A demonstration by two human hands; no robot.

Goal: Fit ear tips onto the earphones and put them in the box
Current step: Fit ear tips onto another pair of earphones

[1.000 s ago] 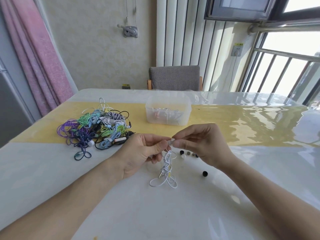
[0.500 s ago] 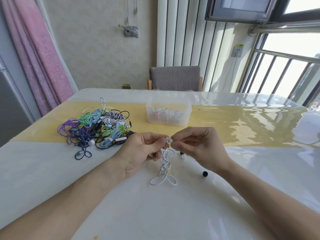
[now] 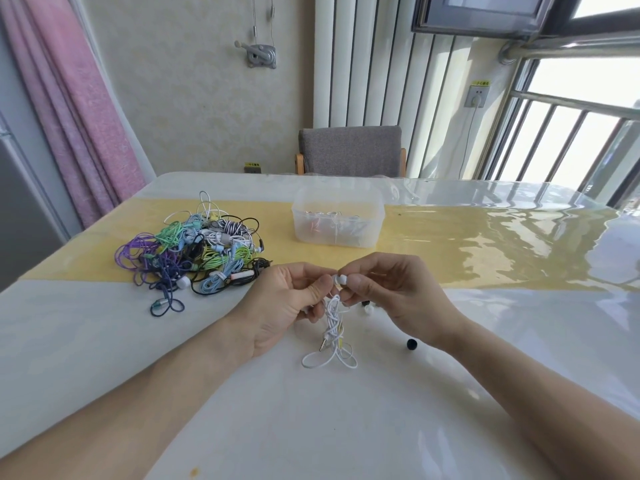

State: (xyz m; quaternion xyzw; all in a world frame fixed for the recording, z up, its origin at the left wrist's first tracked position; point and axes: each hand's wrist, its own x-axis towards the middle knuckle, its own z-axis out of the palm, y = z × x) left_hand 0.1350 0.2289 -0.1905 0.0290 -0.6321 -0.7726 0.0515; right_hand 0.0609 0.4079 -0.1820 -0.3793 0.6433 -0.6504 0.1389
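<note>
My left hand (image 3: 284, 306) pinches the top of a white earphone; its coiled cable (image 3: 331, 336) hangs down and loops onto the table. My right hand (image 3: 391, 292) pinches a white ear tip (image 3: 341, 279) against the earbud, right between the two thumbs. A clear plastic box (image 3: 337, 220) with a few earphones inside stands on the yellow strip behind my hands. Loose ear tips lie on the table: a black one (image 3: 411, 344) to the right and a white one (image 3: 367, 310) partly hidden under my right hand.
A tangled pile of coloured earphones (image 3: 197, 251) lies at the left on the table. A grey chair (image 3: 349, 150) stands behind the far table edge. A pink curtain hangs at left, a window with railings at right.
Both hands have stayed close together above the table. The white ear tip now shows more plainly between the thumbs, pushed against the earbud.
</note>
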